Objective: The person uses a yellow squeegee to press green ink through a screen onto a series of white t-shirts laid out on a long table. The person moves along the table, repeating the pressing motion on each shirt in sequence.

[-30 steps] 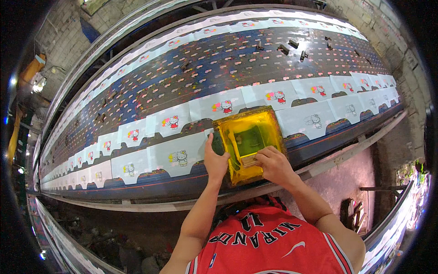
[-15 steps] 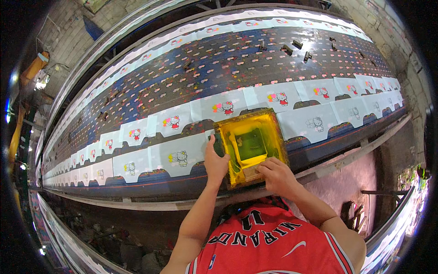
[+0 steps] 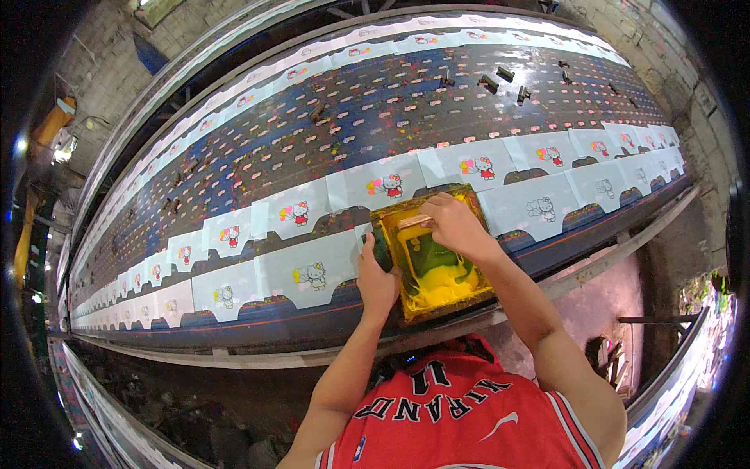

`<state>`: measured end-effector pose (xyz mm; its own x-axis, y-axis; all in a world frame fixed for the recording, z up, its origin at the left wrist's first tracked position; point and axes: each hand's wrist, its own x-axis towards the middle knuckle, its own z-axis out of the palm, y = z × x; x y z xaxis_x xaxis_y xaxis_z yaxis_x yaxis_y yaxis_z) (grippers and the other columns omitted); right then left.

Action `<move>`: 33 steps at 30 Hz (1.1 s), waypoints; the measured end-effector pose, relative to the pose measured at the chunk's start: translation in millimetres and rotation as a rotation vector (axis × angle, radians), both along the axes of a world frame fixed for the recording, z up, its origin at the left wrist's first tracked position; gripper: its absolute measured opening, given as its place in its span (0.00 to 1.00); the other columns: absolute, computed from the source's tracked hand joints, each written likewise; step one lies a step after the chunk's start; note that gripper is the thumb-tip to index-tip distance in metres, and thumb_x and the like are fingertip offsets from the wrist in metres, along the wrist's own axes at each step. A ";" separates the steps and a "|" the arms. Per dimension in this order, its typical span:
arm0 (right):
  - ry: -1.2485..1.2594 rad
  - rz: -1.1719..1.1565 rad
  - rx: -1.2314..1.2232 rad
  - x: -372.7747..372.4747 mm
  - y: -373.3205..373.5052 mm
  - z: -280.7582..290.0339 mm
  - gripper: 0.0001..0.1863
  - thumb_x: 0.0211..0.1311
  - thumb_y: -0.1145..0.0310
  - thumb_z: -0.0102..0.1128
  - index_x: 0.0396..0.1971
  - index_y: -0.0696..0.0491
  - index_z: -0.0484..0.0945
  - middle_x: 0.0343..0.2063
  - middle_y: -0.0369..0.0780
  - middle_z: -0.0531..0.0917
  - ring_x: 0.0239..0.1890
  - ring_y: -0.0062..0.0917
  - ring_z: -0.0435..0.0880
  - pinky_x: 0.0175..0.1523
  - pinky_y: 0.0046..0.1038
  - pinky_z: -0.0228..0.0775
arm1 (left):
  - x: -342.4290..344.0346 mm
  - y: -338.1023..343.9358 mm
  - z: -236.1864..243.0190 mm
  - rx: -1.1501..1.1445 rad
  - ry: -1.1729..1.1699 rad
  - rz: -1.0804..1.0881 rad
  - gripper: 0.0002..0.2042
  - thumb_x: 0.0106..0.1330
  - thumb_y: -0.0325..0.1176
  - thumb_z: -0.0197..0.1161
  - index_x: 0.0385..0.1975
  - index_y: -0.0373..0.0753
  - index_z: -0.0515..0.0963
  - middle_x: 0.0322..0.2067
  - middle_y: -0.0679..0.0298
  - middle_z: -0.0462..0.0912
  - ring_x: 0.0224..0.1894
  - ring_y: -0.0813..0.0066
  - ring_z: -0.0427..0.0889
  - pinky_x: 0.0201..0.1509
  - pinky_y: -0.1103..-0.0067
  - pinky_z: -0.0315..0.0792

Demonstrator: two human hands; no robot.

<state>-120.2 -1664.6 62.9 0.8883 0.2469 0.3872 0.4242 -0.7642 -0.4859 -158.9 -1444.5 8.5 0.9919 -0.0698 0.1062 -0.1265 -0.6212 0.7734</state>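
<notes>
A yellow-stained screen printing frame [image 3: 444, 311] lies over the near row of pale fabric pieces. My left hand [image 3: 379, 283] grips its left side beside a dark green part [image 3: 381, 248], thumb pointing up along it; some fingers are hidden. My right hand [image 3: 455, 225] reaches over the screen, closed on a squeegee [image 3: 413, 221] near the frame's far edge. Thick yellow ink [image 3: 445, 283] is pooled in the near half of the screen, with a green mesh area [image 3: 428, 254] showing beyond it. Left of the frame, one fabric piece [image 3: 293, 283] bears a cat figure with yellow balloons.
Colored prints fill a second row of fabric pieces [image 3: 297, 211] just beyond. Several small dark metal clamps [image 3: 505, 74] lie on the long dark table [image 3: 351, 117], which carries many small pink marks. A rail [image 3: 312, 358] runs along the near edge.
My right hand has moved the squeegee from the frame's near end to its far end. Yellow ink now lies gathered at the near end. My left hand stays at the frame's side.
</notes>
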 end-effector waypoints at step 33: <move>0.017 0.019 -0.037 -141.6 -278.0 9.8 0.13 0.47 0.77 0.63 0.37 0.55 0.80 0.38 0.42 0.82 0.45 0.40 0.80 0.55 0.37 0.75 | -27.1 -281.2 16.8 -0.154 0.071 0.102 0.41 0.51 0.21 0.70 0.71 0.35 0.65 0.67 0.47 0.72 0.69 0.52 0.72 0.72 0.68 0.65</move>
<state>-261.9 -1942.6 72.7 0.8896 0.2777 0.3625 0.4309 -0.7735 -0.4649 -186.0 -1725.7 25.3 0.9983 0.0432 0.0379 -0.0111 -0.5020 0.8648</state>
